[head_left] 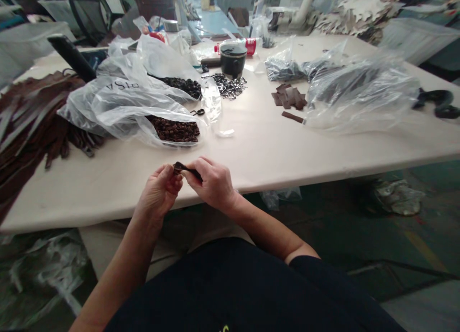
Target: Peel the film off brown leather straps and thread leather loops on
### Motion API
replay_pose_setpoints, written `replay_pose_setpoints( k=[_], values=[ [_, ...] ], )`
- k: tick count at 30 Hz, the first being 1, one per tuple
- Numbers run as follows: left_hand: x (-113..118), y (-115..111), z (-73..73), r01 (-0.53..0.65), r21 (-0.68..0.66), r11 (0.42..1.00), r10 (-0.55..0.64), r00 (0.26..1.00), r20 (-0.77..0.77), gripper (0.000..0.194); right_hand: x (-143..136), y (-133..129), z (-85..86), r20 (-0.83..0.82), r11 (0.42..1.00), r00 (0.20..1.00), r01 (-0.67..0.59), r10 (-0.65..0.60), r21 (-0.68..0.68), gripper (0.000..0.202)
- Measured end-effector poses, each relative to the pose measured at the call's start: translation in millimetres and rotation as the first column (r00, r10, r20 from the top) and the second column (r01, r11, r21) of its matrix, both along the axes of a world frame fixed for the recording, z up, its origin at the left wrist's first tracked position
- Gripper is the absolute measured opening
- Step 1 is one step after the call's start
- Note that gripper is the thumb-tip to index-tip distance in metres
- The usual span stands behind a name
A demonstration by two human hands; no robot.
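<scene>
Both of my hands meet over the table's front edge, around a small dark brown strip [178, 166]. My left hand [161, 188] pinches its left end between thumb and fingers. Curled over the strip's right part is my right hand [213, 182], with fingers closed on it. Just beyond them lies an open clear plastic bag [125, 102] with small dark brown pieces [176, 130] at its mouth. Black pieces [183, 86] and a pile of metal buckles [230, 86] lie farther back. Fine detail of the strip is hidden by my fingers.
Brown straps [32, 126] are heaped at the left. A dark lidded pot [233, 60] and a red-labelled bottle [250, 46] stand or lie at the back. Brown patches [289, 97] and a large plastic bag [362, 92] lie at the right of the table [251, 154].
</scene>
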State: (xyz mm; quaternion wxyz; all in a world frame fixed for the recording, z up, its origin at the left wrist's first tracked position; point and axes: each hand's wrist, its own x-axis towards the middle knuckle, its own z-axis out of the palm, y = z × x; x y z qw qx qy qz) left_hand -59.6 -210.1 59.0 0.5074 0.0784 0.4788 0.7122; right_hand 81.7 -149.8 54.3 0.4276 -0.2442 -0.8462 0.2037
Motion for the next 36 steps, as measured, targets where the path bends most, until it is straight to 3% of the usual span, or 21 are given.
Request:
replay_pose_setpoints(
  k=[7,14,18,22,27,29,31,34,36],
  values=[
    [0.0,-10.8,-2.7,-0.042,-0.03,0.999,0.039,0.994,-0.101,0.026,1.2,-3.7,-3.0,0.078,0.999,0.997,0.011,-0.008,-0.039,0.023],
    [1.1,-17.7,-5.6,0.052,0.025,0.998,-0.046,0.978,-0.202,0.048,11.9,-5.3,-4.8,0.083,0.994,0.991,-0.109,0.107,0.015,0.027],
    [5.4,-30.6,-5.6,0.215,0.015,0.976,-0.206,0.95,-0.235,0.043,29.2,-7.6,-7.4,-0.004,0.971,0.971,-0.237,0.237,-0.04,0.015],
    [11.5,-45.3,-19.0,0.47,-0.019,0.882,-0.458,0.848,-0.268,0.034,47.0,-8.5,-19.7,0.011,0.907,0.908,-0.418,0.419,-0.06,0.005],
    [29.8,-66.7,-46.0,0.621,0.025,0.783,-0.622,0.782,0.041,0.034,58.6,-28.3,-23.0,-0.033,0.837,0.841,-0.541,0.541,-0.075,0.002],
    [35.4,-70.3,-54.7,0.632,-0.015,0.775,-0.625,0.77,0.128,0.031,59.5,-32.2,-24.1,-0.028,0.845,0.847,-0.532,0.531,-0.058,0.005],
    [37.5,-70.6,-61.7,0.598,-0.073,0.799,-0.589,0.801,0.11,0.028,59.2,-31.7,-30.1,-0.016,0.86,0.86,-0.51,0.51,-0.03,0.008],
    [35.0,-68.1,-71.1,0.498,-0.171,0.85,-0.518,0.849,-0.107,0.03,54.9,-28.1,-51.8,0.016,0.881,0.881,-0.473,0.473,0.021,0.005],
    [29.4,-64.8,-77.0,0.436,-0.227,0.871,-0.486,0.831,-0.271,0.035,47.7,-25.2,-70.1,0.034,0.91,0.909,-0.415,0.415,0.015,0.016]
  ],
)
